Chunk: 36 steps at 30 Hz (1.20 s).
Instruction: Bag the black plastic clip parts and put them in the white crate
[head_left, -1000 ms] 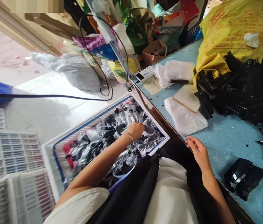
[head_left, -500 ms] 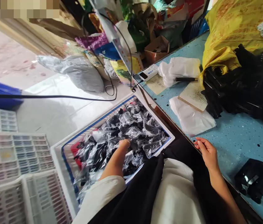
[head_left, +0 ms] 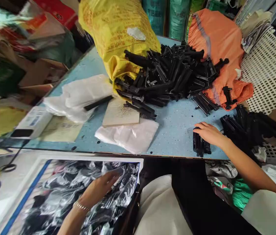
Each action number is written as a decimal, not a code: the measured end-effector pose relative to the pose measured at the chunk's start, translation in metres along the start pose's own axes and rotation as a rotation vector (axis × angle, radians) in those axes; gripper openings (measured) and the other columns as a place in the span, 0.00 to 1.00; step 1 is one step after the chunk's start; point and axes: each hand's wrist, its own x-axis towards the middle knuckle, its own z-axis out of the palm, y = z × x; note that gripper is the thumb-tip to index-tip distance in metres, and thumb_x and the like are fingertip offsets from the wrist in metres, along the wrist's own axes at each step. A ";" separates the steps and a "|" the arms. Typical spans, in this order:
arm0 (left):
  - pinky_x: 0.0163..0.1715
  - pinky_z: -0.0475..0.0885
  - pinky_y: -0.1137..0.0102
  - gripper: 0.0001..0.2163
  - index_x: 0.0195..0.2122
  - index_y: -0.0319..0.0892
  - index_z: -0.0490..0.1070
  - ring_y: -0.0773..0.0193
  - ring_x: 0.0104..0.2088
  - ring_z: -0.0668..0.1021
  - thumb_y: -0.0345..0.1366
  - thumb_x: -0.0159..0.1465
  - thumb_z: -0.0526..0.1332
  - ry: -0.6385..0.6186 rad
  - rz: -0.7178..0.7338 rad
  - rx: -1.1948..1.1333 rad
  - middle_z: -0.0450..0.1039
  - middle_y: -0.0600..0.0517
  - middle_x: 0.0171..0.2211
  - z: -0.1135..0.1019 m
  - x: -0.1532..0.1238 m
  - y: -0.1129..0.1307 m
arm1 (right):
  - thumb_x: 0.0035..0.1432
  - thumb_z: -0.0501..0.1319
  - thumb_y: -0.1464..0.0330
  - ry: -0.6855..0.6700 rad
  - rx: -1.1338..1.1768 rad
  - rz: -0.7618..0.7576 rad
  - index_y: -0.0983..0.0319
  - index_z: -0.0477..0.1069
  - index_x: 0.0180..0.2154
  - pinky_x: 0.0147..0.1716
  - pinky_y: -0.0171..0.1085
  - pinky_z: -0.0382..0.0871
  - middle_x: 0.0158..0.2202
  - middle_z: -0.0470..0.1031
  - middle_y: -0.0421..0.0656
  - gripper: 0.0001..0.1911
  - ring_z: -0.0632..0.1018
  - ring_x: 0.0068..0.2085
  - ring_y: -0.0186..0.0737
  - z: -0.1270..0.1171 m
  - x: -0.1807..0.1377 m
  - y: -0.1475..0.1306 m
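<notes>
1. A blue table (head_left: 177, 125) runs across the scene; on its far side a yellow sack (head_left: 118, 32) and an orange sack (head_left: 216, 45) lie with a big heap of black plastic parts (head_left: 169, 73) spilled between them
2. At the right, a white perforated basket (head_left: 270, 71) stands behind a second heap of black parts (head_left: 250, 127), which crowds in just right of the right hand (head_left: 208, 133)
3. Left of centre, a stack of clear bags (head_left: 128, 135) lies at the near edge, touching a brown board (head_left: 120, 114) behind it; further left are white bags (head_left: 79, 93) with a black stick (head_left: 98, 102) on them, and a white box (head_left: 31, 122)
4. The right hand rests on a small bundle of black parts (head_left: 200, 148) at the near edge of the table, fingers curved over its far end; I cannot tell whether it grips
5. The bundle is a few long, narrow black pieces laid side by side, pointing near to far, half covered by the hand
6. The left hand (head_left: 101, 187), well apart from the right, lies with fingers spread flat on crinkled clear packets (head_left: 62, 189) of dark pieces
7. The packets fill a white crate (head_left: 91, 159) below the table's near edge; this part is blurred
</notes>
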 end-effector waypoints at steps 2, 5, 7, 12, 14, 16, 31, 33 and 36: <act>0.32 0.76 0.69 0.14 0.44 0.46 0.74 0.61 0.32 0.80 0.48 0.67 0.55 0.083 0.100 -0.066 0.79 0.52 0.35 -0.001 0.032 0.040 | 0.57 0.58 0.74 -0.102 -0.002 -0.065 0.53 0.78 0.49 0.46 0.33 0.70 0.55 0.74 0.41 0.20 0.76 0.49 0.34 0.001 0.017 0.014; 0.42 0.77 0.61 0.11 0.42 0.40 0.72 0.55 0.41 0.79 0.42 0.68 0.58 0.357 0.310 0.027 0.75 0.42 0.44 0.010 0.087 0.102 | 0.60 0.60 0.66 -0.106 0.086 -0.094 0.52 0.77 0.50 0.42 0.29 0.68 0.51 0.76 0.40 0.17 0.76 0.42 0.29 0.009 0.040 0.010; 0.45 0.75 0.54 0.07 0.36 0.38 0.71 0.49 0.42 0.77 0.36 0.67 0.59 0.399 0.320 0.204 0.73 0.38 0.42 0.018 0.118 0.124 | 0.61 0.58 0.63 -0.056 0.127 -0.076 0.54 0.76 0.51 0.39 0.28 0.66 0.48 0.76 0.42 0.17 0.76 0.39 0.27 0.016 0.045 0.003; 0.46 0.75 0.61 0.05 0.33 0.39 0.70 0.55 0.42 0.77 0.31 0.67 0.59 0.310 0.320 0.186 0.73 0.42 0.40 0.018 0.144 0.113 | 0.62 0.56 0.61 0.043 0.309 0.062 0.58 0.75 0.52 0.39 0.29 0.67 0.49 0.77 0.45 0.20 0.76 0.40 0.30 0.031 0.042 -0.002; 0.50 0.74 0.59 0.02 0.35 0.38 0.72 0.54 0.45 0.76 0.31 0.65 0.61 0.333 0.344 0.189 0.73 0.41 0.42 0.013 0.142 0.106 | 0.60 0.58 0.58 0.078 0.545 0.125 0.60 0.77 0.49 0.38 0.28 0.68 0.46 0.78 0.45 0.20 0.76 0.39 0.30 0.034 0.043 -0.009; 0.50 0.73 0.57 0.04 0.34 0.38 0.72 0.53 0.44 0.76 0.31 0.65 0.60 0.354 0.338 0.156 0.74 0.41 0.41 0.008 0.140 0.103 | 0.56 0.61 0.54 0.041 0.904 0.208 0.62 0.77 0.47 0.34 0.28 0.67 0.40 0.79 0.43 0.23 0.75 0.34 0.28 0.035 0.045 -0.026; 0.26 0.62 0.72 0.21 0.30 0.37 0.76 0.70 0.24 0.66 0.54 0.54 0.66 0.146 -0.034 -0.765 0.68 0.53 0.23 -0.019 0.129 0.106 | 0.39 0.75 0.61 -0.239 2.248 0.302 0.64 0.72 0.27 0.35 0.30 0.71 0.33 0.80 0.42 0.18 0.77 0.35 0.29 0.057 0.055 -0.151; 0.27 0.64 0.72 0.18 0.31 0.38 0.76 0.69 0.25 0.69 0.51 0.55 0.65 0.159 0.006 -0.734 0.72 0.52 0.26 -0.014 0.130 0.107 | 0.39 0.75 0.60 -0.129 2.233 0.241 0.64 0.72 0.27 0.39 0.30 0.73 0.32 0.79 0.40 0.18 0.76 0.36 0.28 0.054 0.076 -0.167; 0.29 0.69 0.71 0.14 0.34 0.38 0.75 0.66 0.28 0.73 0.45 0.59 0.64 0.225 0.096 -0.671 0.75 0.49 0.29 -0.010 0.126 0.105 | 0.37 0.75 0.62 -0.043 2.173 0.271 0.63 0.72 0.30 0.35 0.26 0.70 0.29 0.77 0.37 0.19 0.73 0.32 0.24 0.055 0.109 -0.185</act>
